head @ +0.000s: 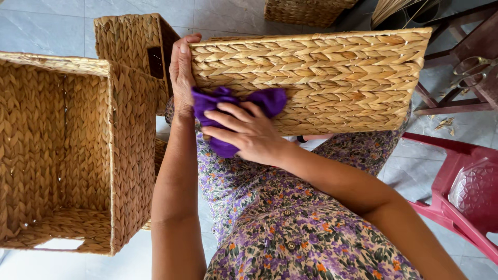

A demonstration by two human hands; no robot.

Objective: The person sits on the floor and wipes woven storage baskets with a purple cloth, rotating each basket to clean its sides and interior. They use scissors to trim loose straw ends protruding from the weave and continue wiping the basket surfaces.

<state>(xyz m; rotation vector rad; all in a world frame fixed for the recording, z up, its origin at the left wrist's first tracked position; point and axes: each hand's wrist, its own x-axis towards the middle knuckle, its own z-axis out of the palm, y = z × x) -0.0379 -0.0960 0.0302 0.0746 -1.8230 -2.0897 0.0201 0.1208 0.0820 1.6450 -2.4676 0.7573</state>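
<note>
The fingers (228, 116) of the right hand (249, 136), held close together and nearly straight, are pressing a purple cloth (228, 111) flat against the side of a woven basket (321, 78); the thumb is hidden beneath the cloth. The cloth is lying at the centre of the frame, bunched under the palm, with one end showing at the basket's lower edge and the other spreading to the right of the fingertips. The left hand (181, 78), just left of centre, is gripping the left end of the same basket, its fingers side by side and curling over the edge near the top. The basket, of braided natural fibre, is resting on the person's lap across the upper centre of the frame, above a floral dress (290, 228). A larger open woven basket (62, 150) is standing at the left of the frame, its interior facing the camera. Another woven basket (132, 44) is sitting behind it at upper left. A red plastic chair (461, 186) is occupying the lower right, and a dark wooden stool (461, 57) the upper right, on a grey tiled floor (41, 26).
</note>
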